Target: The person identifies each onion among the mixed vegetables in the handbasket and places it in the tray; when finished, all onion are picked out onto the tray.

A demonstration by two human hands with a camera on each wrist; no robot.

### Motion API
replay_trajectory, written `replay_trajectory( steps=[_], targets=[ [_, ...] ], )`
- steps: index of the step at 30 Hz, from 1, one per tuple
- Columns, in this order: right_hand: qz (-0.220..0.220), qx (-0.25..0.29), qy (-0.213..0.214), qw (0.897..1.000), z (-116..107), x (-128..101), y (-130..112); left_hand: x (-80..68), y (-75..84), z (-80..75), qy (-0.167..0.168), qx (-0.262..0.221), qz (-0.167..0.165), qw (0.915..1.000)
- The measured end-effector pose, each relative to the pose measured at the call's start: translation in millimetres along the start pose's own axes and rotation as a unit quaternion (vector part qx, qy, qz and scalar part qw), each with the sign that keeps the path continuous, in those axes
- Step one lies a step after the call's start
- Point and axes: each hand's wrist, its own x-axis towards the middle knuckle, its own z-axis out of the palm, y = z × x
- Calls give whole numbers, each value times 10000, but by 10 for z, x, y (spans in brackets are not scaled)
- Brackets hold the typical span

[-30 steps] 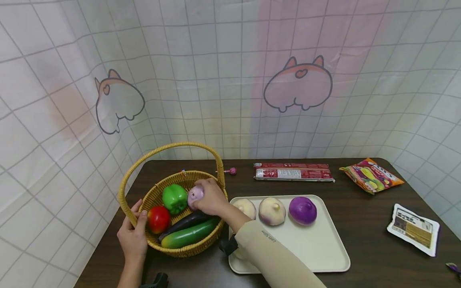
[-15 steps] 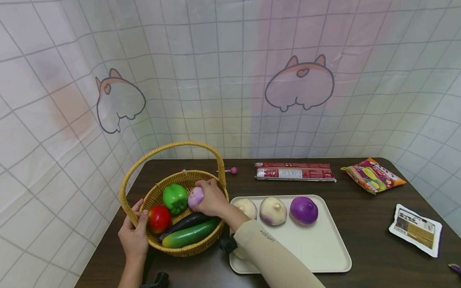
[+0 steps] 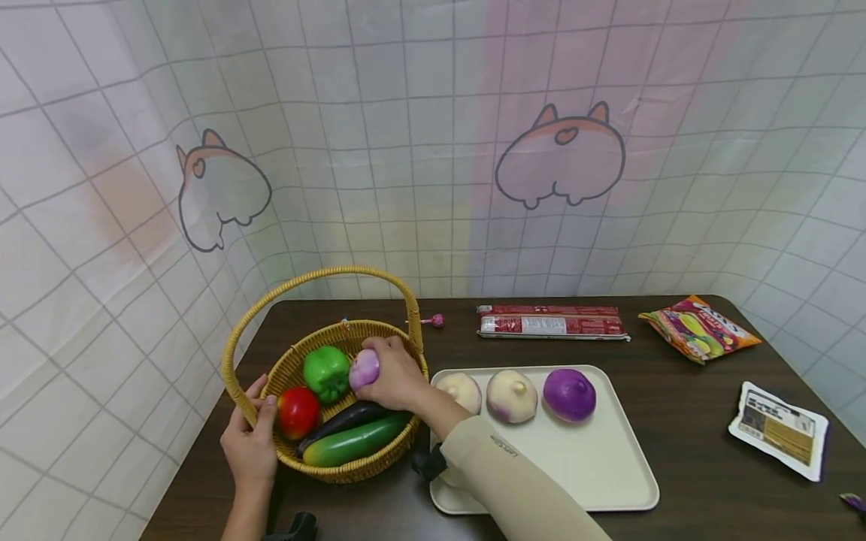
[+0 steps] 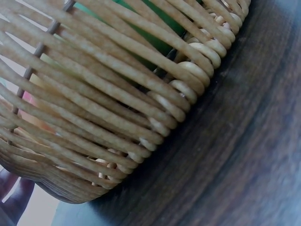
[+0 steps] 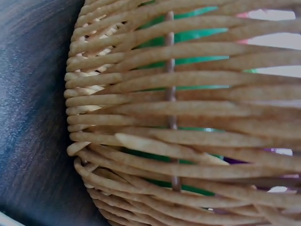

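I see three onions on the tray (image 3: pixel 609 481); my right hand (image 3: pixel 395 376) grips a pale purple onion (image 3: pixel 364 370) over the basket (image 3: pixel 352 472), left hand (image 3: pixel 249 443) holding its rim; four vegetables remain inside.

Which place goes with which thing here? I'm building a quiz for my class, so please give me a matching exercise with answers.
Things:
1. small pale purple onion
2. red round tomato
3. deep purple round onion
4. orange snack bag

Places:
A. on the cream tray, at its right end of the row
B. on the dark table, far right corner
C. held by the right hand over the wicker basket
D. in the basket beside the left hand

Pairs: 1-C, 2-D, 3-A, 4-B
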Motion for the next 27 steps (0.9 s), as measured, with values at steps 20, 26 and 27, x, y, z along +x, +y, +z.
replay_trajectory(
  steps=[20, 26, 27],
  targets=[
    [-461, 852, 2, 9953, -273, -427, -32, 2, -4, 14, 134, 193, -14, 9997],
    [-591, 1063, 49, 9926, -402, -612, -4, -6, -4, 23, 123, 139, -17, 9998],
    [-617, 1132, 57, 9916, -418, -641, 3, -8, -8, 26, 121, 139, -26, 9998]
  ],
)
